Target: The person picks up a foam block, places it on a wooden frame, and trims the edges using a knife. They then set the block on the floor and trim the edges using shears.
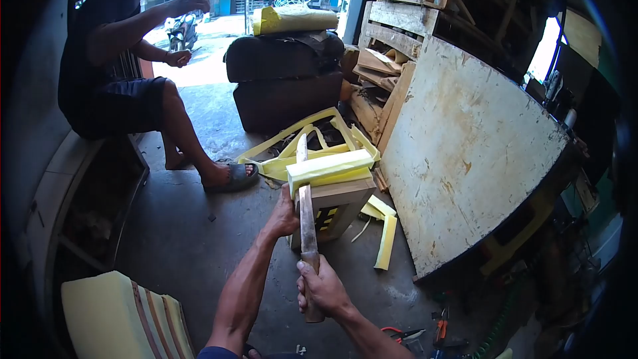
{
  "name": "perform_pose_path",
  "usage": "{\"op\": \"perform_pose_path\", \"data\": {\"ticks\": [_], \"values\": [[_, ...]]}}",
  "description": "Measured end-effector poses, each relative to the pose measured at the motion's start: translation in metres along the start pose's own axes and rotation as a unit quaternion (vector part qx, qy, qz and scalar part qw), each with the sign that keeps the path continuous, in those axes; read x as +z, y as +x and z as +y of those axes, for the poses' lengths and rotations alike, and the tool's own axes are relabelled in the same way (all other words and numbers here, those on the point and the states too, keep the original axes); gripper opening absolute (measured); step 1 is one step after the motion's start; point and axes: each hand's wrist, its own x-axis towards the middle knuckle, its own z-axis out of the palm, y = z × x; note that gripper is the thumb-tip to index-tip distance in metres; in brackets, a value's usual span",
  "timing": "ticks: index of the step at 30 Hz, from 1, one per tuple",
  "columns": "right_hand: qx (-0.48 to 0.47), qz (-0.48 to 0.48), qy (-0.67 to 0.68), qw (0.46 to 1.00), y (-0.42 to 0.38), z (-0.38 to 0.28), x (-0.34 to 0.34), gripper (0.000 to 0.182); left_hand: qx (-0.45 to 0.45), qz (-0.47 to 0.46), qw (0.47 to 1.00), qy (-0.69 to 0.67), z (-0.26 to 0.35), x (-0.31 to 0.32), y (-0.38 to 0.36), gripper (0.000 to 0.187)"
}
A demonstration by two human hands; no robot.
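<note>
My right hand (pixel 323 287) is wrapped round the wooden handle of a long knife (pixel 307 226). The worn blade points away from me and crosses the left part of a yellow foam block (pixel 332 167); its tip shows beyond the foam. That foam lies on top of a box-like wooden frame (pixel 339 194) with dark and yellow strips in its open side. At the foam's left end, my left hand (pixel 284 214) grips the block from below, against the frame's corner, with its fingers partly hidden.
Foam offcuts (pixel 385 239) lie right of the frame. A large worn board (pixel 472 153) leans at right. Pliers (pixel 442 326) are on the floor. Another person (pixel 113 60) sits at left, a sandalled foot (pixel 232 178) nearby. Dark cushions (pixel 286 86) are stacked behind; layered foam (pixel 113 312) stands front left.
</note>
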Motion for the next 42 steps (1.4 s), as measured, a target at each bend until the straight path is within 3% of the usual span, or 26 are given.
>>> {"op": "perform_pose_path", "data": {"ticks": [3,9,11,12,16,23,25,27,28,29,32,37,42], "values": [[0.012,0.023,-0.077,0.997,-0.013,0.016,0.000,0.028,0.063,0.045,0.997,0.012,-0.002,-0.001,0.002,0.100],[0.030,0.066,-0.154,0.985,-0.022,-0.015,0.002,0.029,0.040,0.034,0.999,0.007,0.002,0.012,-0.012,0.101],[0.048,0.084,-0.244,0.965,-0.035,-0.015,0.003,0.030,0.019,0.044,0.999,-0.006,0.007,0.003,-0.004,0.101],[0.062,0.097,-0.280,0.953,-0.041,-0.013,0.006,0.037,0.080,0.078,0.993,0.031,0.012,0.003,-0.006,0.099],[0.049,0.108,-0.331,0.936,-0.024,-0.039,0.006,0.040,0.007,0.060,0.998,0.002,0.020,0.010,-0.009,0.104],[0.066,0.157,-0.405,0.898,-0.037,-0.036,0.019,0.043,0.064,0.098,0.993,0.002,0.023,0.010,-0.014,0.104],[0.088,0.155,-0.405,0.897,-0.035,-0.040,0.021,0.045,0.037,0.090,0.995,-0.008,0.023,0.012,-0.016,0.105],[0.036,0.200,-0.511,0.835,-0.041,-0.019,0.020,0.044,0.042,0.071,0.996,-0.020,0.024,0.005,-0.016,0.107],[0.029,0.206,-0.508,0.836,-0.048,-0.017,0.023,0.042,0.108,0.103,0.989,0.011,0.021,0.006,-0.018,0.108],[0.027,0.204,-0.512,0.834,-0.041,-0.020,0.020,0.042,0.108,0.109,0.988,0.010,0.018,0.005,-0.015,0.108],[0.035,0.204,-0.538,0.817,-0.033,-0.039,0.024,0.044,0.045,0.097,0.994,-0.009,0.019,0.014,-0.017,0.104],[0.013,0.239,-0.558,0.795,-0.049,-0.012,0.026,0.043,0.089,0.111,0.990,-0.018,0.020,0.003,-0.014,0.103],[0.001,0.230,-0.554,0.800,-0.040,-0.018,0.027,0.043,0.038,0.068,0.997,-0.017,0.011,0.005,-0.018,0.104]]}}
